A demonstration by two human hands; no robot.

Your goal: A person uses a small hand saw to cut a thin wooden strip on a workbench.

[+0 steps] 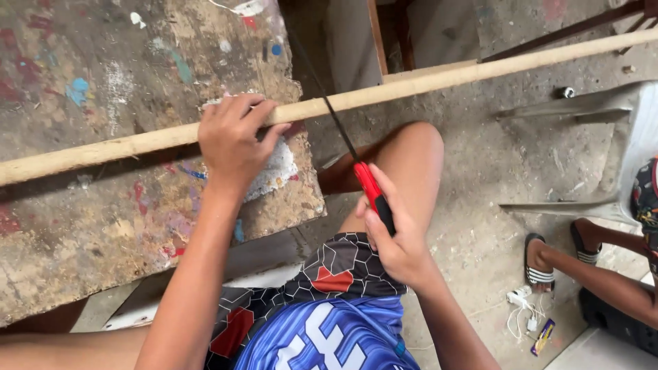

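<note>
I see my left hand (233,140) pressed down on a long pale wooden stick (439,79) that lies across the worn, paint-flecked workbench (89,226). The fingers (253,109) curl over the top of the stick and wrap its far side, with the palm bearing on the near side, so the stick runs under the knuckles and is clamped against the board. That grip sits close to the bench's right edge, near its far right corner. From there the stick leaves the bench and reaches out over the concrete floor (480,178) toward the upper right, unsupported as far as I can tell; to the left it runs across the board to the frame edge.

My right hand (394,240) is closed around the red and black handle of a hand saw (370,188), thumb along the top. The thin dark blade rises from the handle and crosses the stick just past the bench's right edge, just beside the fingertips of the left hand. Whether the teeth have bitten into the wood I cannot tell.

A bare knee (411,157) sits under the overhanging stick, beside the bench edge. At the far right a second person's sandalled foot (538,264) rests on the floor, well apart from the work.
</note>
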